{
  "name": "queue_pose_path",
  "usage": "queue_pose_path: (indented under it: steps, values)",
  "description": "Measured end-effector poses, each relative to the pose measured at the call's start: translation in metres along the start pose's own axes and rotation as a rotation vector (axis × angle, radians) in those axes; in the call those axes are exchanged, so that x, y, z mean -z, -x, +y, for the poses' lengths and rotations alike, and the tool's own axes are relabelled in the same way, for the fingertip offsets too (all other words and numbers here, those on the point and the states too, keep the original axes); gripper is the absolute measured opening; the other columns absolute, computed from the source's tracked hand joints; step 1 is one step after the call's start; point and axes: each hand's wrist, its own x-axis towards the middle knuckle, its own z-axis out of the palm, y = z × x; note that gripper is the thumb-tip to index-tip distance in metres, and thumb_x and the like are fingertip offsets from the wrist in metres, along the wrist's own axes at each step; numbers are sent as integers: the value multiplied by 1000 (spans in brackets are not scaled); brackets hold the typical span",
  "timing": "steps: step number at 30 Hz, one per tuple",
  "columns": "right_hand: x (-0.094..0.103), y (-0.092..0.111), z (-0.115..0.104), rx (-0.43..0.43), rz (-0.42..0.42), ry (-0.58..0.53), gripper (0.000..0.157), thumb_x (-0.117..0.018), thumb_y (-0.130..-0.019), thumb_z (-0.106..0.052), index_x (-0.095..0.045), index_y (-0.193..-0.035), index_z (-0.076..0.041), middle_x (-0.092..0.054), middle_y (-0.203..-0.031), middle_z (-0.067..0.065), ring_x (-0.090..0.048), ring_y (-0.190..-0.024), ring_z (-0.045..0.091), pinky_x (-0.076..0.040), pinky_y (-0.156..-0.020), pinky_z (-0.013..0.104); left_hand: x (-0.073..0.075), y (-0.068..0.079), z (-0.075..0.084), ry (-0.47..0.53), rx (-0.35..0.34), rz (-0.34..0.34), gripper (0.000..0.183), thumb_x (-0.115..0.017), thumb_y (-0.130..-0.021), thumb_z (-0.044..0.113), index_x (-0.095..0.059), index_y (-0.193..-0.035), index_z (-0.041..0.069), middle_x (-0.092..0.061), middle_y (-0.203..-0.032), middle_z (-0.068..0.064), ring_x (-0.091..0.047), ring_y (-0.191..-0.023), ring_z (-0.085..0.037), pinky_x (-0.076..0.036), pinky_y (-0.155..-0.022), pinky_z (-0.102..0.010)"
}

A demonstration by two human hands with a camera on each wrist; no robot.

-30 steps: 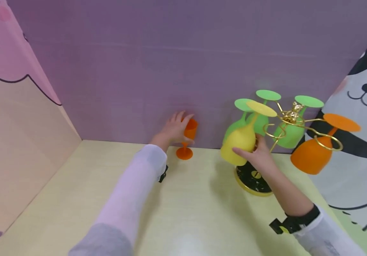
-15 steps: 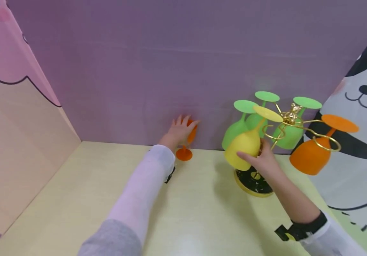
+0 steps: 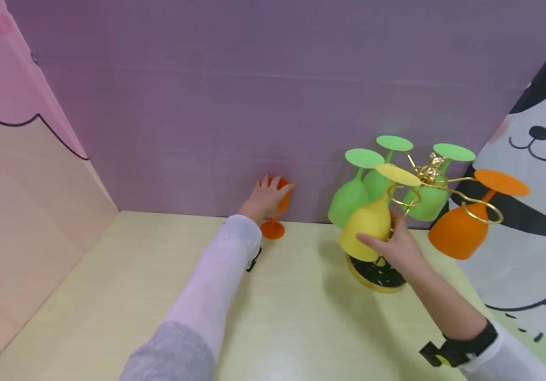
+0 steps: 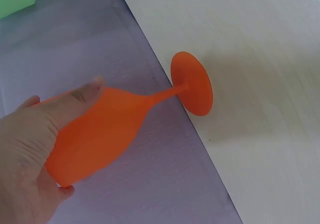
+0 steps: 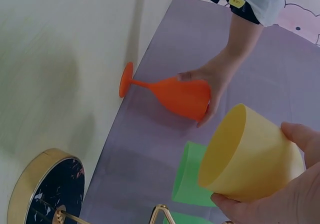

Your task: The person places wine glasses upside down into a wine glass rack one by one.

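Note:
At the back of the table an orange wine glass (image 3: 273,230) stands upright on its foot. My left hand (image 3: 265,200) grips its bowl from above, thumb (image 4: 75,104) on one side and fingers on the other. My right hand (image 3: 399,246) holds a yellow wine glass (image 3: 363,227) upside down by the bowl (image 5: 255,159), tilted, its stem at a ring of the gold glass rack (image 3: 432,177). Whether the stem sits inside that ring I cannot tell. Three green glasses (image 3: 349,203) and another orange glass (image 3: 461,233) hang inverted around the rack.
The rack's round black base with a gold rim (image 3: 373,283) stands on the pale table (image 3: 168,264). Close behind rises a purple wall panel (image 3: 206,106). A panel with a panda drawing (image 3: 535,211) borders the right side, a pink-and-peach one (image 3: 25,185) the left.
The left hand has moved slightly right and settled around the standing orange glass. The right hand has shifted the yellow glass right and slightly down, bringing its stem closer to the rack's ring.

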Motion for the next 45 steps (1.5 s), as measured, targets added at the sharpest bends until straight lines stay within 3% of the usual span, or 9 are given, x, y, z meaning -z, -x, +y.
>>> queue_pose_path:
  steps: [11, 22, 27, 33, 41, 45]
  values:
    - [-8, 3, 0, -21, 18, 22, 99, -65, -81, -45, -2, -141, 3, -26, -134, 31, -40, -110, 40, -44, -90, 51, 3, 2, 3, -96, 10, 15, 70, -57, -88, 15, -18, -144, 33, -11, -148, -16, -13, -130, -44, -21, -108, -54]
    - [-15, 4, 3, 28, 63, 67, 97, -68, -79, -42, -7, -139, 4, -29, -133, 31, -42, -106, 41, -43, -88, 54, 5, 2, 1, -110, 20, -9, 71, -59, -86, 17, -19, -143, 33, -11, -147, -17, -16, -127, -43, -24, -107, -53]
    - [-18, 5, 5, 43, 67, 54, 98, -70, -78, -40, -6, -139, 3, -27, -134, 31, -42, -106, 42, -43, -89, 55, 5, 5, 3, -86, 27, -36, 75, -60, -86, 13, -17, -143, 34, -9, -148, -16, -12, -129, -43, -19, -109, -54]
    - [-18, 5, 7, 65, 82, 37, 95, -68, -80, -38, -6, -139, 3, -27, -133, 30, -42, -106, 41, -42, -89, 55, 3, 3, 4, -121, 21, -31, 72, -57, -88, 16, -15, -143, 34, -10, -147, -17, -15, -127, -43, -23, -108, -53]
    - [-10, 1, 1, 25, 79, 37, 93, -64, -82, -43, -6, -139, 2, -30, -127, 30, -46, -100, 40, -49, -75, 42, 3, 4, 6, -110, 34, -40, 73, -56, -88, 12, -14, -143, 34, -10, -147, -17, -14, -127, -43, -21, -109, -52]
    - [-7, 1, -1, 6, 81, 32, 94, -62, -83, -46, -5, -139, 3, -30, -128, 31, -44, -103, 41, -46, -83, 48, 4, 6, 7, -103, 37, -44, 74, -57, -88, 10, -14, -143, 34, -9, -147, -17, -14, -128, -43, -20, -109, -52]
